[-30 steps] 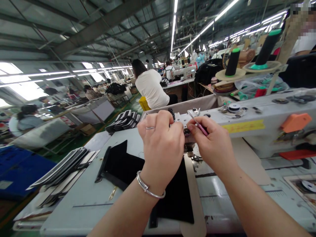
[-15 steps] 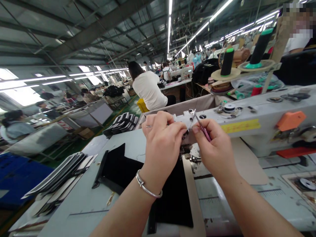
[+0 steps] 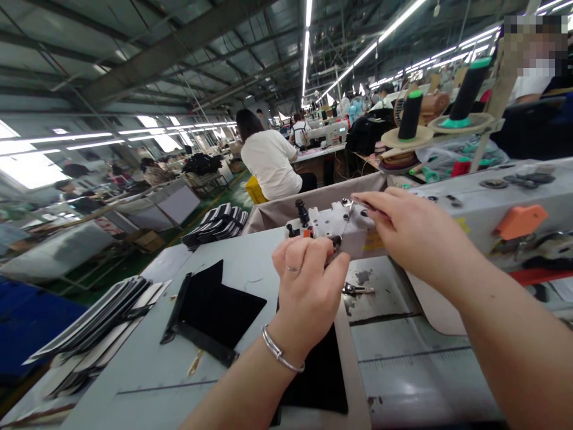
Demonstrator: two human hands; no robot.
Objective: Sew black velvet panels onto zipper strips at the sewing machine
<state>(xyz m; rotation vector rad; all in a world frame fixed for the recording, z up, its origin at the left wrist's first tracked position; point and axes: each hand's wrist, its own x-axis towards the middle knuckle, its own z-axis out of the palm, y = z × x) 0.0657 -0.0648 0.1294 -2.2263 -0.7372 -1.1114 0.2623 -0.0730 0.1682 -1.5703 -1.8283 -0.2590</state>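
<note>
My left hand [image 3: 308, 280], with a ring and a silver bracelet, is closed in a pinch at the front of the sewing machine head [image 3: 331, 224], near the needle area; what it pinches is too small to see. My right hand [image 3: 409, 233] reaches over the top of the machine head, fingers pressed together on a thin pink-handled tool [image 3: 358, 204] at the thread guide. A black fabric piece [image 3: 215, 310] lies on the grey table [image 3: 250, 257] left of my left hand.
Black thread cones [image 3: 409, 116] stand on a rack behind the machine. A stack of flat striped pieces [image 3: 89, 325] lies at the table's left edge. A person in a white shirt [image 3: 273, 161] sits at the station ahead; other workers sit at left.
My right hand rose from the front of the machine head to its top with the tool. My left hand dropped lower toward the needle area. The view shifted slightly.
</note>
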